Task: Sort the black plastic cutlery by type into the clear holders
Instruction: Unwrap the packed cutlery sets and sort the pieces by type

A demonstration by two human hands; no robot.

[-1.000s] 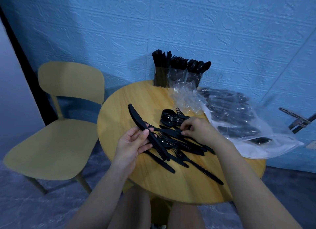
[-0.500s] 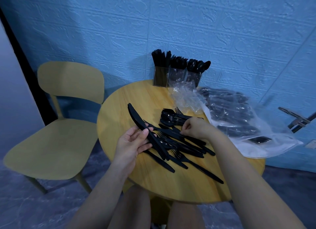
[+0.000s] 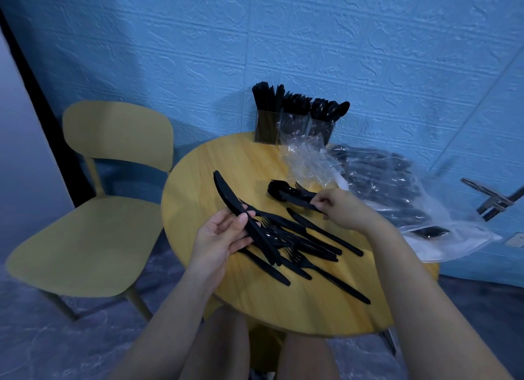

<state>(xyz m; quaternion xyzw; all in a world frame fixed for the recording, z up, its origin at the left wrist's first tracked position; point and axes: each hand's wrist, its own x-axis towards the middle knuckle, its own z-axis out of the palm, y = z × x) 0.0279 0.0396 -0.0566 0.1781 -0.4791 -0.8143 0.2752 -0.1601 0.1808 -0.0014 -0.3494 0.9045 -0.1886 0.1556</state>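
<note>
The step in hand appears to be gathering like pieces from the loose heap of black plastic cutlery [image 3: 297, 246] lying mid-table on the round yellow wooden table [image 3: 198, 181]. The left hand [image 3: 219, 238] grips a bundle of black plastic knives [image 3: 241, 212], thumb across the handles and fingers curled beneath, blades pointing away toward the far left. The right hand [image 3: 337, 209] pinches the handles of a small cluster of black plastic spoons and forks [image 3: 286, 191] at the far side of the heap; thumb and forefinger are closed on the handles, the remaining fingers curled. Three clear plastic holders [image 3: 292, 127] stand together at the table's far edge against the blue textured wall [image 3: 255, 39], already well stocked: knives in the left one, forks in the middle, spoons on the right. A crumpled clear plastic bag [image 3: 397, 187] with further cutlery inside lies to the right, overhanging the table. A yellow chair [image 3: 93, 226] stands to the left. In judgement, sorting is partly done. The next move calls for separating types within each grasp, then carrying the knife bundle to the left holder and lowering it in handle-first without toppling the stocked holders.
</note>
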